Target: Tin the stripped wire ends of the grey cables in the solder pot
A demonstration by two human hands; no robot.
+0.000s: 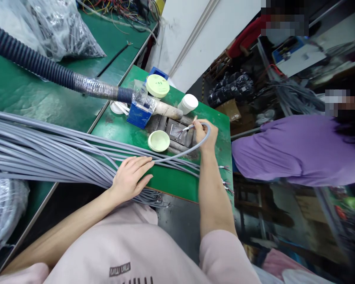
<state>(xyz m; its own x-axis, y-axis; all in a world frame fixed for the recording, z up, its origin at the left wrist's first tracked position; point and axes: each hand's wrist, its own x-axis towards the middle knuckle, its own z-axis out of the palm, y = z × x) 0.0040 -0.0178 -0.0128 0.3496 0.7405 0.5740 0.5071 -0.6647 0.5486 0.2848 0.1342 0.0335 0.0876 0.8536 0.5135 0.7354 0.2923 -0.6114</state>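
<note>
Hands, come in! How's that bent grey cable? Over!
Right hand pinching grey cable near its wires. Left hand on cable bundle. Hose nozzle close by.

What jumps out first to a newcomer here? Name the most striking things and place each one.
First, the thick bundle of grey cables fanning in from the left edge, with the left hand laid over its narrower end. Then the dark ribbed hose slanting down from the upper left to a pale pipe over the green table. Right of centre, the right hand pinches one bent cable near its stripped end.
</note>
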